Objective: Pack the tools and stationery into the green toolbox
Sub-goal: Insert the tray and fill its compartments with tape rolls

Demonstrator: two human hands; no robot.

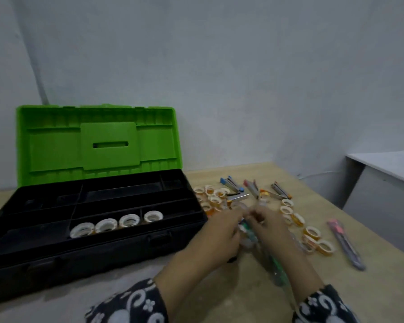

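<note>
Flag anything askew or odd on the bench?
Nothing damaged or spilled. Four tape rolls sit neatly in one front compartment of the toolbox; the loose rolls and staplers lie scattered, unpacked. Both hands are motion-blurred, so their grip is unclear.

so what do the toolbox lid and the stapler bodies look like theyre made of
The toolbox lid looks like moulded plastic: uniform bright green, matte, with ribs and a moulded handle slot. The staplers look like bare metal with coloured, probably plastic, end caps: grey and shiny, though blur leaves it uncertain.
</note>
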